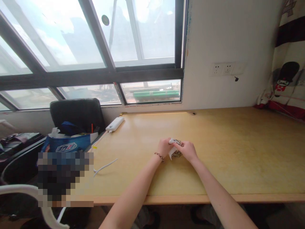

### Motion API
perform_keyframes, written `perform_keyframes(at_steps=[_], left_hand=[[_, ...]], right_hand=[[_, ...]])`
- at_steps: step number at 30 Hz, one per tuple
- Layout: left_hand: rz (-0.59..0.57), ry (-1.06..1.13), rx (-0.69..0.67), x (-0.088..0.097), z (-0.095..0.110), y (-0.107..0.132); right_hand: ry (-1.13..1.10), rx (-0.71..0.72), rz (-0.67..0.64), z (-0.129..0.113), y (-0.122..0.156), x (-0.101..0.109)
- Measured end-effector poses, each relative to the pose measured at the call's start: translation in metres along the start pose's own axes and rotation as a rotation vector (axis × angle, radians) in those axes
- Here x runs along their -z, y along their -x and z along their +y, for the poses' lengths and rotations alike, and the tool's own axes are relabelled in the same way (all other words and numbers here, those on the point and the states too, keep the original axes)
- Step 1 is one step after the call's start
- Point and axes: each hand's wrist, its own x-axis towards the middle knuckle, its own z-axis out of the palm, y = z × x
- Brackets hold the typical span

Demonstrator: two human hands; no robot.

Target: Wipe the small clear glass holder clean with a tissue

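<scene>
Over the middle of the wooden table, both hands are closed on one small bundle. My left hand [165, 147], with a beaded bracelet [159, 156] at its wrist, pinches a white piece [172, 152] that looks like paper or cloth. My right hand [189, 150] grips the other side of the bundle, its thumb and fingers pressed on a brown and dark patterned thing [177, 154]. The fingers partly cover that thing, and its kind does not show. The hands are close together, with the bundle between them.
A white power bank [115, 124] with a cable lies at the left edge of the table [238, 143]. A loose white cable end [107, 166] lies nearer. Left stands a black chair [76, 111] with a blue bag [69, 144]. Behind are windows, sockets [222, 69] and a curtain [288, 66].
</scene>
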Motion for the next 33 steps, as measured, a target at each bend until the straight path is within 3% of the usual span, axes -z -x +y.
perform_keyframes(at_steps=[5, 11, 14, 17, 20, 22, 26, 30, 33], left_hand=[[0.038, 0.106, 0.017, 0.003, 0.005, 0.004], [0.119, 0.370, 0.346, -0.004, 0.017, 0.001], [0.086, 0.588, 0.532, -0.012, 0.024, 0.002], [0.012, 0.744, 0.606, -0.020, 0.029, 0.005], [-0.001, 0.650, 0.551, -0.023, 0.028, 0.007], [0.033, 0.518, 0.487, -0.021, 0.023, 0.006], [0.122, 0.226, 0.282, -0.010, 0.013, 0.003], [0.137, 0.013, 0.157, 0.004, 0.012, 0.004], [0.119, -0.097, 0.035, 0.012, 0.016, 0.007]], right_hand=[[-0.051, 0.016, 0.020, -0.005, 0.002, 0.003], [-0.313, -0.096, 0.144, -0.006, 0.004, -0.004], [-0.568, -0.140, 0.136, -0.005, 0.003, -0.012], [-0.771, -0.192, 0.139, -0.004, 0.001, -0.018], [-0.796, -0.217, 0.047, 0.000, -0.003, -0.017], [-0.677, -0.210, -0.021, 0.004, -0.005, -0.014], [-0.395, -0.127, -0.009, 0.009, -0.008, -0.010], [-0.466, -0.060, -0.034, 0.004, -0.006, -0.006], [-0.502, 0.024, 0.025, -0.002, -0.003, -0.002]])
